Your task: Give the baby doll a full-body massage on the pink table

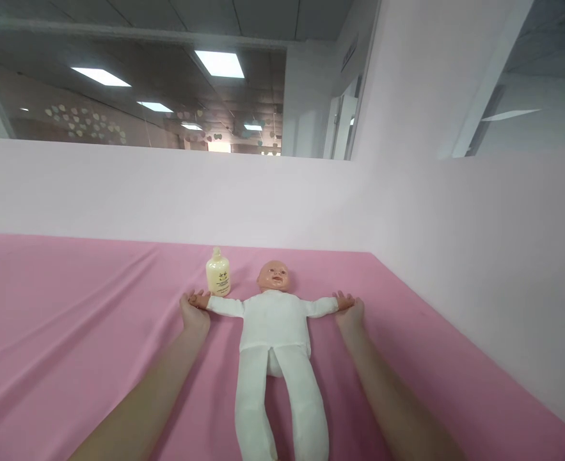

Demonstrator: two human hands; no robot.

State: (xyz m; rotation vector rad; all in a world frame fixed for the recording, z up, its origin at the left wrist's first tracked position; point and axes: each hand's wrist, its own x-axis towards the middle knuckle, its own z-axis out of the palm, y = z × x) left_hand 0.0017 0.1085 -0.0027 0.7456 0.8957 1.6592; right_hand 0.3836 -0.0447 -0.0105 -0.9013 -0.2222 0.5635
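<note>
A baby doll with a white cloth body lies on its back, head toward the far wall and both arms stretched out sideways. My left hand is closed around the doll's hand on the left side. On the other side, my right hand grips the doll's other hand. Both of the doll's small hands show partly above my fingers. Just behind the doll's left-side arm stands a pale yellow bottle with a rounded top and dark print, upright and close to my left hand.
A pink sheet with creases at the left covers the surface under the doll. White walls border it at the back and right. Above are a wide window and another window at the upper right.
</note>
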